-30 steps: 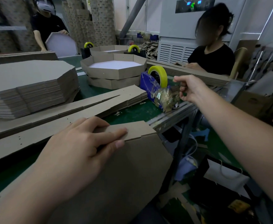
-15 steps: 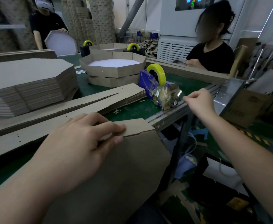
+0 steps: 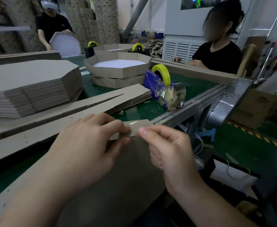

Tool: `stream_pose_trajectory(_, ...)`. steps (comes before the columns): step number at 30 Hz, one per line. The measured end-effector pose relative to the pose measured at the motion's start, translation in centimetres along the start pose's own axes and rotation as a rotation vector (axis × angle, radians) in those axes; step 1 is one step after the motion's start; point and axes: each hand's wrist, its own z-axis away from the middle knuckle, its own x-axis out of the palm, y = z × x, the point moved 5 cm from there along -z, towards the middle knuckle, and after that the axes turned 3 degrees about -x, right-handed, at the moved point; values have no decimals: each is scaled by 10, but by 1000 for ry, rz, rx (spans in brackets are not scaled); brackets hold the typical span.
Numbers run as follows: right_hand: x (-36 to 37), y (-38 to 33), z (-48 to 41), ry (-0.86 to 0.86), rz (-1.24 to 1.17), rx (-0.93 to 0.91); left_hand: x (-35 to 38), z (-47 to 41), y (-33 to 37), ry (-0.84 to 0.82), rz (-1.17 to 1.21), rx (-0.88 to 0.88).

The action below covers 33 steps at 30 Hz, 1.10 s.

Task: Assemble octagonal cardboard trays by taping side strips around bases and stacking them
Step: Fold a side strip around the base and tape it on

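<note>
Left hand [image 3: 85, 148] grips the side strip [image 3: 141, 125] flush to the base [image 3: 126, 185] while right hand [image 3: 168, 148], pinching tape [image 3: 132, 123], should press it flat.

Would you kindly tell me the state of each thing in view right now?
left hand, grips side strip against base
right hand, pinches the strip's end
tape dispenser, loaded, yellow roll upright
finished trays, stacked two high
flat bases, piled flat
</note>
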Motion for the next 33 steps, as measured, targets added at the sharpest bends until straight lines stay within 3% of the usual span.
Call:
stream_pose_trajectory(3,3,20,5,91,-87,155,0,2,1,-26,10,28)
stream_pose_trajectory(22,6,23,8,115,-52,249,0,7,2,6,-21,56)
stream_pose_trajectory(33,2,27,12,-92,20,326,-2,11,-3,-49,-10,60)
